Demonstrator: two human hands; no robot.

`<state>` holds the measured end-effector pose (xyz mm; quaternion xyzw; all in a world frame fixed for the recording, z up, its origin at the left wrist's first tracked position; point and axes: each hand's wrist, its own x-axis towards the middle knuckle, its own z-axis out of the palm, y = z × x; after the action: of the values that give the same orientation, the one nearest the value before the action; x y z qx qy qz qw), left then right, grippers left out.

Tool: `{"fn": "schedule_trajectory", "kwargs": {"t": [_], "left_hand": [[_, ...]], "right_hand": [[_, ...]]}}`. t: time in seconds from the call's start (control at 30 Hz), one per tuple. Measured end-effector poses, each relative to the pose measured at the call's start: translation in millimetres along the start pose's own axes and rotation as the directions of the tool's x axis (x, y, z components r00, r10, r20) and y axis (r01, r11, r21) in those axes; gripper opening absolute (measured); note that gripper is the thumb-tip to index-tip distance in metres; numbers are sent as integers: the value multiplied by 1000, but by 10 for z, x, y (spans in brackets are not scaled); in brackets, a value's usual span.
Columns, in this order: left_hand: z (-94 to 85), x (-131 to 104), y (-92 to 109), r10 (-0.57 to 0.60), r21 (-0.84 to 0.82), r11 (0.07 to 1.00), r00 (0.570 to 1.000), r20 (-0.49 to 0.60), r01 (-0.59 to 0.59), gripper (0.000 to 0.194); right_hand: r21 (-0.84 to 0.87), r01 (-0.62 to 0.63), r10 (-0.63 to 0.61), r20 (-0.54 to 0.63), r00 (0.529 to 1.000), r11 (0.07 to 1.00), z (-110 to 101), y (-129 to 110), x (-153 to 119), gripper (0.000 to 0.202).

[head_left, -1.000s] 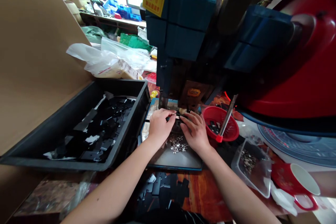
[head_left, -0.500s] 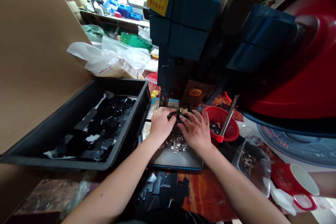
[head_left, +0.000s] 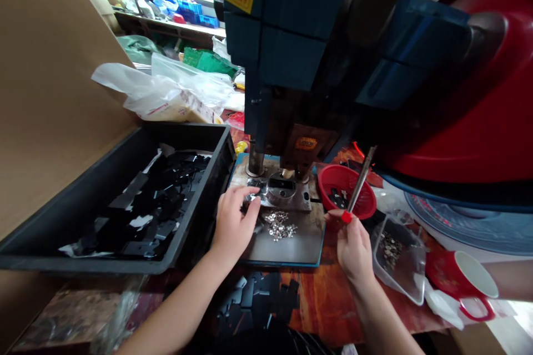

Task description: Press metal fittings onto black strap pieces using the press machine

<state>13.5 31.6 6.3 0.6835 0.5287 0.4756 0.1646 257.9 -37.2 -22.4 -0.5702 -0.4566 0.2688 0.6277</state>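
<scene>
A blue press (head_left: 291,55) stands over a metal die plate (head_left: 297,198), where a dark piece (head_left: 281,183) lies in the round holder. My left hand (head_left: 238,216) is at the plate's left end, thumb and forefinger curved round a small dark part that is mostly hidden. Fingers of my right hand (head_left: 353,244) close on the red tip (head_left: 346,216) of a metal lever (head_left: 361,183). Small shiny metal pieces (head_left: 280,226) are heaped on the press base in front of the plate.
At left stands a black bin (head_left: 166,260) of dark flat pieces. Right of the press are a red basket (head_left: 366,199), a clear tray (head_left: 406,283) of small metal parts and a red mug (head_left: 445,277). More dark pieces (head_left: 260,299) lie at the front edge.
Both hands have left the die area: the left moved left and nearer, the right moved right and took hold of the lever's red tip. The die plate is now uncovered.
</scene>
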Motion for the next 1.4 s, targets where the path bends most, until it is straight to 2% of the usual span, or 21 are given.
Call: {"fn": "schedule_trajectory", "kwargs": {"t": [0.13, 0.23, 0.4, 0.57, 0.7, 0.77, 0.83, 0.97, 1.07, 1.23, 1.4], "left_hand": [[-17, -206, 51, 75, -3, 997, 997, 8, -75, 16], [-5, -332, 76, 140, -26, 990, 990, 20, -139, 18], [38, -408, 49, 165, -34, 986, 985, 50, -163, 21], [62, -395, 14, 171, -39, 985, 983, 65, -169, 21], [49, -409, 11, 185, -36, 982, 981, 50, -183, 20], [40, -416, 12, 183, -31, 983, 982, 46, -182, 20], [34, -420, 12, 190, -23, 982, 981, 42, -189, 20], [31, -417, -3, 216, -14, 976, 976, 35, -216, 19], [31, -404, -25, 229, -12, 973, 973, 32, -229, 18], [37, -375, -63, 265, 3, 964, 963, 41, -265, 17], [43, -365, -82, 311, -3, 950, 950, 35, -311, 17]], "right_hand": [[-16, 105, -105, -11, 994, 994, 24, -20, 52, 42], [46, 172, -172, -9, 985, 984, 69, -32, 64, 41], [68, 241, -241, -2, 970, 968, 134, -15, 97, 47], [-20, 201, -202, -23, 979, 979, 165, 86, 125, 50], [50, 65, -62, -54, 997, 997, 228, 92, 75, 56], [-8, -30, 29, -43, 999, 1000, 309, 40, 107, 46], [-139, -48, 51, 21, 998, 989, 433, -32, 215, 36], [-394, 143, -47, 244, 969, 908, 729, -150, 549, 34], [-502, 215, -68, 295, 953, 837, 865, -188, 710, 31], [-471, 124, -19, 221, 975, 874, 854, -185, 746, 21], [-452, 33, -4, 63, 998, 891, 651, -86, 770, 26]]}}
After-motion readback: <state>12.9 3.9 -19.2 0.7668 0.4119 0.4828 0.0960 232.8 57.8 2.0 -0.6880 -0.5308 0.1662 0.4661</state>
